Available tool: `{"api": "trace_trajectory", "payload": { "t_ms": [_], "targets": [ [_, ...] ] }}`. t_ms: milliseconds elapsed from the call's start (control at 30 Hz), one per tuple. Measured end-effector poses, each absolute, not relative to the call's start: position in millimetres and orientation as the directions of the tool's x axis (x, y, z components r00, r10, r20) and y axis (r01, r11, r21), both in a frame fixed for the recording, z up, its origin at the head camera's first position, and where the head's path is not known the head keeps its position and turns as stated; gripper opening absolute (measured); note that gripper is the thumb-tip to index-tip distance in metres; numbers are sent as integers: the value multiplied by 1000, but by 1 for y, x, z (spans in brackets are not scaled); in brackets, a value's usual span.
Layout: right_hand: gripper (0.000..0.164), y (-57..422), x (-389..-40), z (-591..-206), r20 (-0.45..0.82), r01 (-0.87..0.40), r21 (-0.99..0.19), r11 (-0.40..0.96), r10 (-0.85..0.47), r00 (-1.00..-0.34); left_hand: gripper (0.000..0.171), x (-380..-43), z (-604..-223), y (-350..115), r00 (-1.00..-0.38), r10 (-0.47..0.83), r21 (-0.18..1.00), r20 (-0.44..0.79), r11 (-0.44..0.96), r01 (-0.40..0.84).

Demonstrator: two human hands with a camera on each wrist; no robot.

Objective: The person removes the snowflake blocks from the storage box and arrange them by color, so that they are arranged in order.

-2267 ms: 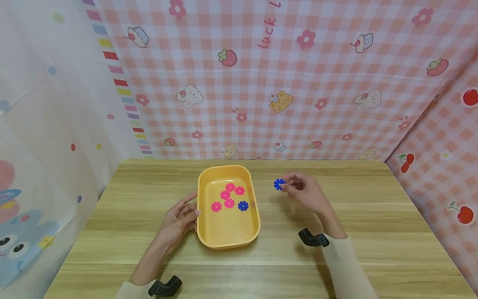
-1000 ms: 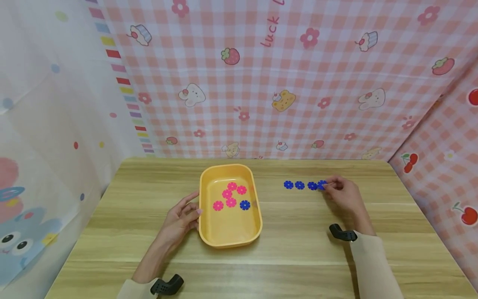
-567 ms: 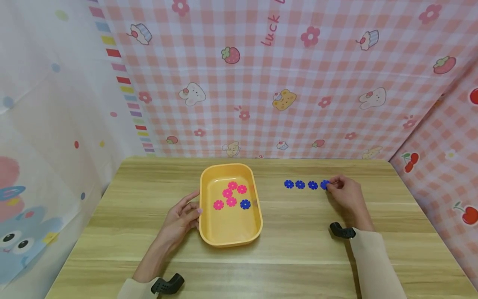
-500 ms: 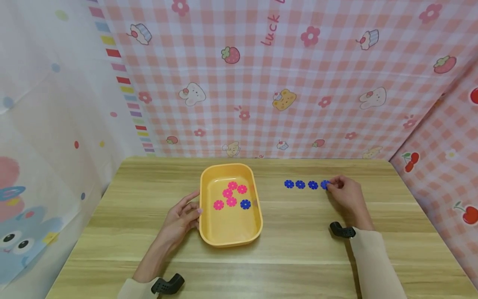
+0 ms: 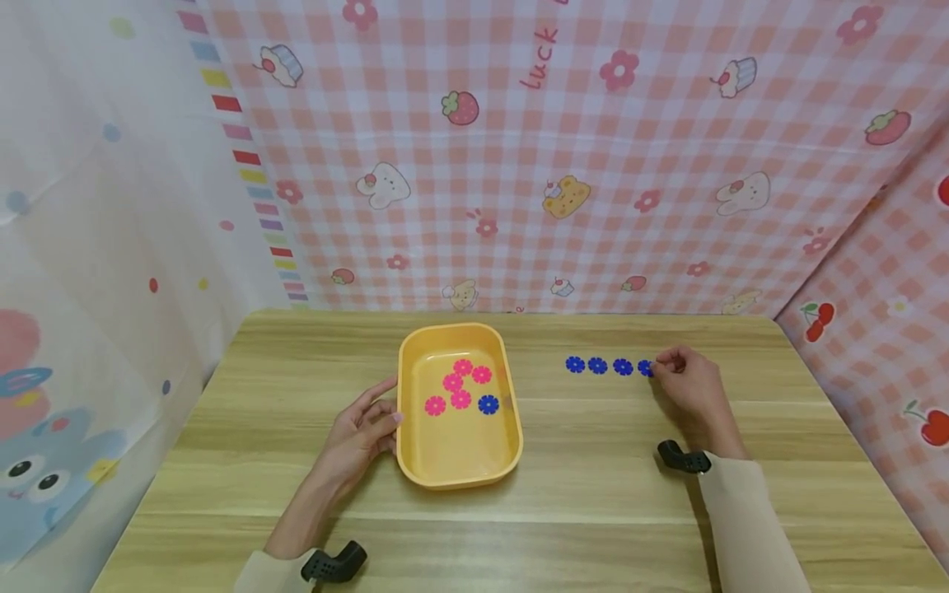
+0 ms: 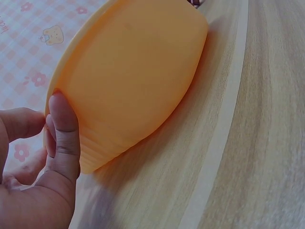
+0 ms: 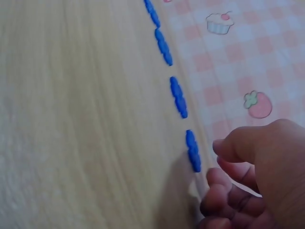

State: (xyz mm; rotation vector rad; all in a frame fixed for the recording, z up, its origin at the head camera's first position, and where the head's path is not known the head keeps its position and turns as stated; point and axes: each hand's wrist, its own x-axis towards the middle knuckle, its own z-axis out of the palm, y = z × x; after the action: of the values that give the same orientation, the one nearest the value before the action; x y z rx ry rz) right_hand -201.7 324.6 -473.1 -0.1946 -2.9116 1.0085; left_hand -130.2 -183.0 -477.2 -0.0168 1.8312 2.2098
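A row of several blue snowflake discs [image 5: 597,366] lies on the wooden table, right of a yellow tray [image 5: 460,457]. My right hand [image 5: 691,380] is at the row's right end, fingertips right beside the last blue disc [image 5: 645,368]. In the right wrist view this disc [image 7: 193,150] lies flat, a small gap from the thumb and loosely bent fingers. My left hand [image 5: 359,432] holds the tray's left side, thumb at the rim and bent fingers [image 6: 64,126] against the outer wall. Inside the tray are several pink snowflake discs [image 5: 453,382] and one blue disc [image 5: 488,404].
The wooden table [image 5: 593,494] runs back to a pink checked cloth [image 5: 511,148]. Another patterned cloth [image 5: 890,346] hangs at the right, and a white one [image 5: 111,247] at the left. Black wrist mounts [image 5: 684,457] sit at both sleeves.
My right hand has moved right from beside the tray, and the blue discs now lie spread in a row. Its fingers have come off the last disc. The left hand keeps holding the tray.
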Motion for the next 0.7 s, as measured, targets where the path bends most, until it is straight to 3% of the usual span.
{"api": "trace_trajectory", "payload": {
  "t_ms": [700],
  "targets": [
    [38, 299, -191, -455, 55, -47, -652, 757, -14, -998, 62, -131, -479, -182, -964, 190, 959, -186, -177, -220]
  ]
}}
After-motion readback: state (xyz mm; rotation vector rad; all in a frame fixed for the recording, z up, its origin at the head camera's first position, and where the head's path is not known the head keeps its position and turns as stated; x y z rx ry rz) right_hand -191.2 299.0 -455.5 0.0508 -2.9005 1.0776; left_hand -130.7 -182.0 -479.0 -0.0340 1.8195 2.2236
